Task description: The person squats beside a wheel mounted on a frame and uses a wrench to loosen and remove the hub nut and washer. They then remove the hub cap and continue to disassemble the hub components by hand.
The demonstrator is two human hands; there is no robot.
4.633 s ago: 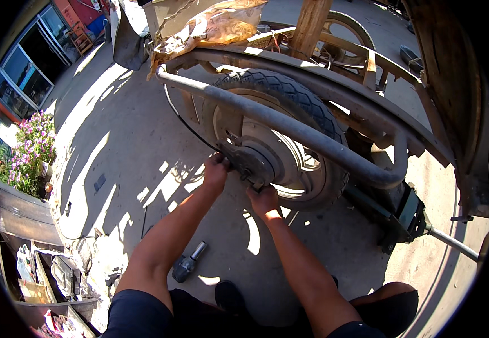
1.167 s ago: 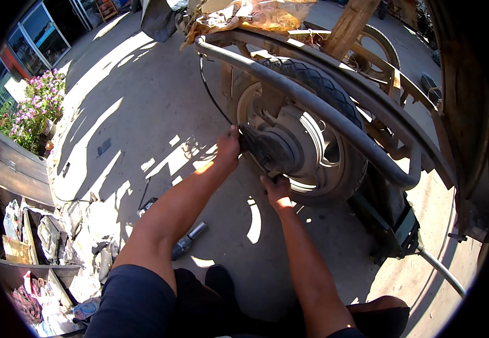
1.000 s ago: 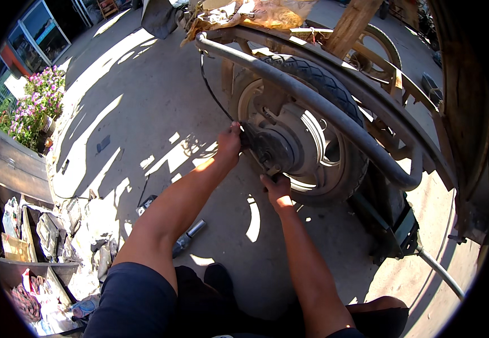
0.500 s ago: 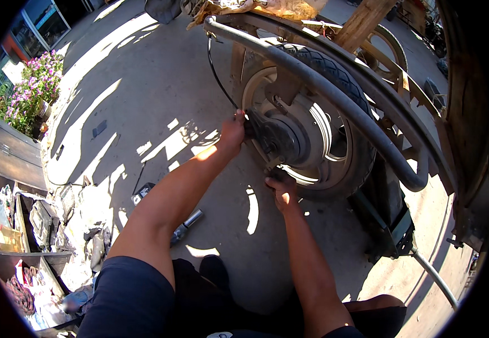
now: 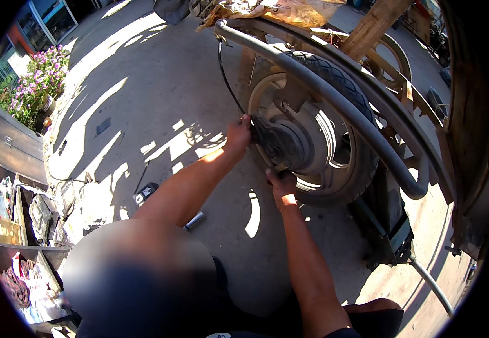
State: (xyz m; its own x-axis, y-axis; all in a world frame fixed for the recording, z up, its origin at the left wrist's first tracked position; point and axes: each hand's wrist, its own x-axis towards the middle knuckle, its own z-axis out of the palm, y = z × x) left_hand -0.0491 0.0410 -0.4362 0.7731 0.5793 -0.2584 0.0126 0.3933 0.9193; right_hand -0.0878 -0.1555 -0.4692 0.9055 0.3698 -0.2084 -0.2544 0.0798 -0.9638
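A motorcycle-type wheel [image 5: 340, 188] with a dark tyre and pale rim stands upright under a metal frame. At its hub is a dark round drum [image 5: 289, 143]. My left hand [image 5: 237, 137] is closed at the drum's left edge, where a black cable [image 5: 228, 79] comes down from the frame into my fingers. Below the drum, my right hand [image 5: 281, 185] has its fingers curled against a small metal part [image 5: 281, 167] near the axle. What the right fingers pinch is hidden.
A thick bent tube [image 5: 323, 84] crosses above the wheel. A dark green jack-like stand [image 5: 388, 231] with a long handle sits right. Left are a wooden compartment box [image 5: 30, 248] with packets, and pink flowers [image 5: 41, 79]. A silver tool [image 5: 195, 219] lies beneath my left arm.
The view has shifted slightly, so the wheel and frame sit a little lower and further right. Both hands stay at the hub. A blur now covers my left upper arm.
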